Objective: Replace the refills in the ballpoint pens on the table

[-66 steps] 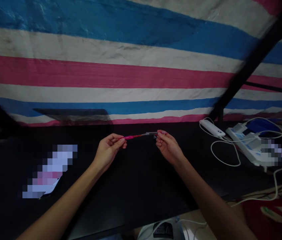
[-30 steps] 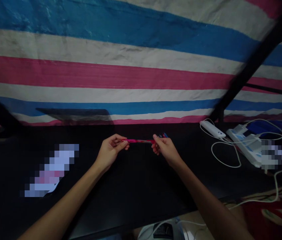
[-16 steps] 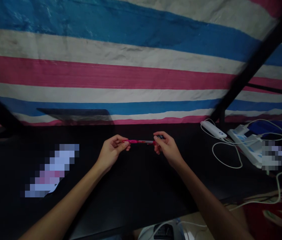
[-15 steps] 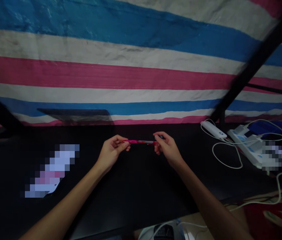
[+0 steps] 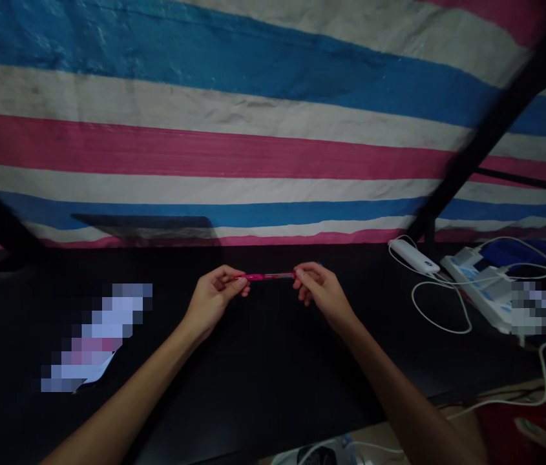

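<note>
A slim pen point(image 5: 273, 276) with a pink grip and a clear barrel is held level between my two hands, above the black table point(image 5: 273, 361). My left hand point(image 5: 217, 294) pinches its pink end between thumb and fingers. At the opposite end, the thumb and fingers of my right hand point(image 5: 321, 287) close on the reddish tip, which they partly hide. A small bluish spot shows behind my right fingers, too little of it to name.
Left of my arms lies a blurred-out, phone-like thing point(image 5: 98, 339). To the right are a white device point(image 5: 413, 256) with a looped cable and a white power strip point(image 5: 479, 294) with plugs. A striped plastic sheet point(image 5: 253, 155) hangs behind the table, with a dark slanting post point(image 5: 483, 135).
My right hand has shifted slightly left along the pen, and more of the pink grip shows beside my left fingers. A dark bit at my right fingers is now mostly hidden.
</note>
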The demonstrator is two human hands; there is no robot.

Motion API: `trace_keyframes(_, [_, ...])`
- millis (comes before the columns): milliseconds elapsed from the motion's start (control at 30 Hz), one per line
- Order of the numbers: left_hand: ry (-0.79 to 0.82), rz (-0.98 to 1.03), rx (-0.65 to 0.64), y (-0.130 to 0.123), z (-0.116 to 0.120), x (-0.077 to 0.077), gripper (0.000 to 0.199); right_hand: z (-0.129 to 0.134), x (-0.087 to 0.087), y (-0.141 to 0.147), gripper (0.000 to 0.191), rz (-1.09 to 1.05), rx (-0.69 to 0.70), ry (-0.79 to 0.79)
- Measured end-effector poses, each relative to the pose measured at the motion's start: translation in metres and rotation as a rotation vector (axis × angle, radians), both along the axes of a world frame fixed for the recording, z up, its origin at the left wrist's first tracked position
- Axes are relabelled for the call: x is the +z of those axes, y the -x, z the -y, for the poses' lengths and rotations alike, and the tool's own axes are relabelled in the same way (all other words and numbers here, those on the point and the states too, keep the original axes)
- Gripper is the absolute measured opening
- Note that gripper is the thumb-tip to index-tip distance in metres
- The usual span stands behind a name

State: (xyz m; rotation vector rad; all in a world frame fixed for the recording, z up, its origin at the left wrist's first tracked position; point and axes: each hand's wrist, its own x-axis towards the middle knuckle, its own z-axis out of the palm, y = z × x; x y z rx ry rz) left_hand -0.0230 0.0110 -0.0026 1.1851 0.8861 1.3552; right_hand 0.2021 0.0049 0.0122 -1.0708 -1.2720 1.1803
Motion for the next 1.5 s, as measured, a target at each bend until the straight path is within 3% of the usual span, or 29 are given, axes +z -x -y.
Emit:
trace_keyframes(67, [-0.006, -0.004, -0.003, 0.000, 0.000, 0.000, 0.017, 0.000, 0.000, -0.001, 0.035, -0.010, 0.024, -0.064])
trace_keyframes(167, [-0.009, -0.004, -0.009, 0.001, 0.000, 0.000, 0.018, 0.000, -0.003, -0.002, 0.026, 0.084, 0.079, -0.042])
trace_keyframes(267, [-0.003, -0.011, -0.018, 0.000, 0.000, 0.000, 0.018, -0.001, -0.006, -0.001, 0.046, 0.158, 0.073, 0.031])
trace_keyframes(367, [-0.003, -0.019, -0.017, -0.001, 0.001, 0.001, 0.018, 0.000, -0.005, 0.000, 0.031, 0.129, 0.044, -0.042])
trace_keyframes(467, [-0.011, -0.027, -0.015, -0.001, 0.002, 0.001, 0.017, 0.002, -0.004, 0.000, 0.036, 0.176, 0.063, -0.115])
trace_keyframes(533, [-0.016, -0.041, -0.016, -0.001, 0.001, 0.001, 0.017, 0.002, -0.004, 0.000, 0.025, 0.246, 0.096, -0.085])
trace_keyframes(633, [-0.017, -0.058, -0.020, -0.001, 0.001, 0.000, 0.018, 0.000, -0.008, 0.000, 0.047, 0.280, 0.122, 0.021])
trace_keyframes(700, [-0.012, -0.054, -0.018, -0.001, 0.001, 0.000, 0.018, -0.001, -0.009, 0.000, 0.044, 0.255, 0.108, 0.027])
trace_keyframes(767, [0.001, -0.037, -0.013, -0.001, 0.001, 0.000, 0.018, -0.001, -0.009, -0.001, 0.030, 0.222, 0.071, -0.069])
trace_keyframes(833, [0.026, -0.014, -0.016, -0.001, 0.001, 0.001, 0.018, 0.000, -0.008, -0.002, 0.034, 0.249, 0.025, -0.209])
trace_keyframes(900, [0.054, 0.003, -0.022, -0.001, 0.002, 0.002, 0.018, 0.002, -0.008, -0.002, 0.026, 0.348, -0.007, -0.312])
trace_keyframes(1100, [0.097, 0.025, -0.030, -0.001, 0.001, 0.002, 0.017, 0.006, -0.011, 0.002, 0.020, 0.478, 0.039, -0.339])
trace_keyframes(1200, [0.150, 0.003, -0.065, 0.000, 0.000, 0.002, 0.020, 0.007, -0.008, 0.003, 0.023, 0.551, 0.054, -0.482])
trace_keyframes(1367, [0.157, -0.305, -0.230, 0.005, 0.001, 0.005, 0.029, 0.010, -0.002, 0.001, 0.016, 0.596, -0.020, -0.717])
trace_keyframes(1500, [-0.035, -0.741, -0.395, 0.009, 0.006, 0.010, 0.034, 0.008, 0.001, -0.006, 0.019, 0.622, 0.021, -0.727])
